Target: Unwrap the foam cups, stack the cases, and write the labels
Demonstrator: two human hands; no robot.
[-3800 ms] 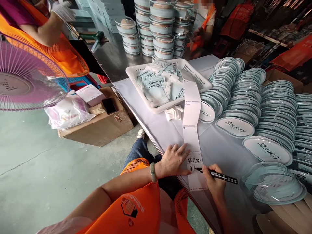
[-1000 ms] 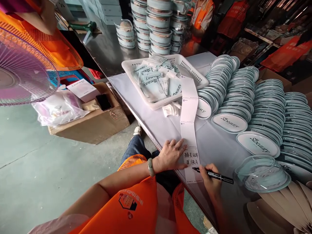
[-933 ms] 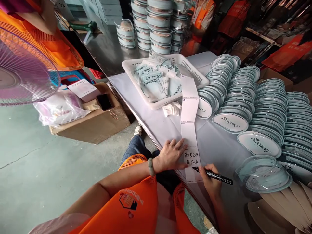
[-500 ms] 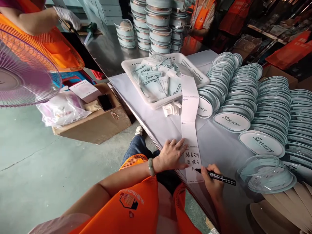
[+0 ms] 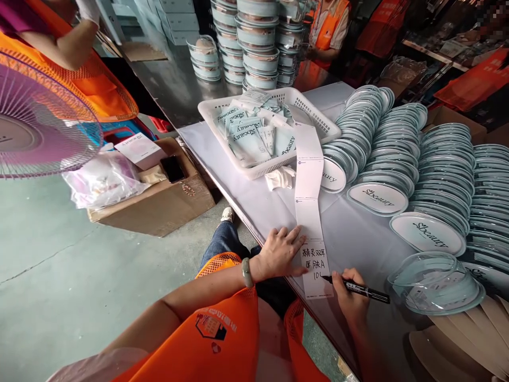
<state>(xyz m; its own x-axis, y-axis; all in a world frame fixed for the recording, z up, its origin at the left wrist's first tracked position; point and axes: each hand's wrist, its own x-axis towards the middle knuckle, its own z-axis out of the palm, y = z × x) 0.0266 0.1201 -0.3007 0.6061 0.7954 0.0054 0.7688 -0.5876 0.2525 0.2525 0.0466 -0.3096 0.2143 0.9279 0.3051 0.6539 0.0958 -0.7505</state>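
A long white label strip point(image 5: 309, 175) runs from the white basket down to the table's near edge. Its last label point(image 5: 315, 268) carries handwritten black characters in three lines. My left hand point(image 5: 281, 253) lies flat on the table, fingers spread, pinning the strip's left side. My right hand point(image 5: 350, 300) grips a black marker point(image 5: 363, 290), whose tip touches the label just right of the third line.
A white basket point(image 5: 322, 123) holds pale blue sachets. Rows of overlapping round lids point(image 5: 377, 196) fill the table's right. A clear plastic dome point(image 5: 435, 281) sits by my right hand. Stacked containers point(image 5: 260, 48) stand behind. A fan point(image 5: 40, 127) and a cardboard box point(image 5: 159, 204) are at left.
Since the earliest frame, more characters have appeared on the label: a second line was finished and a third begun. The marker tip shifted slightly right. My left hand has stayed put.
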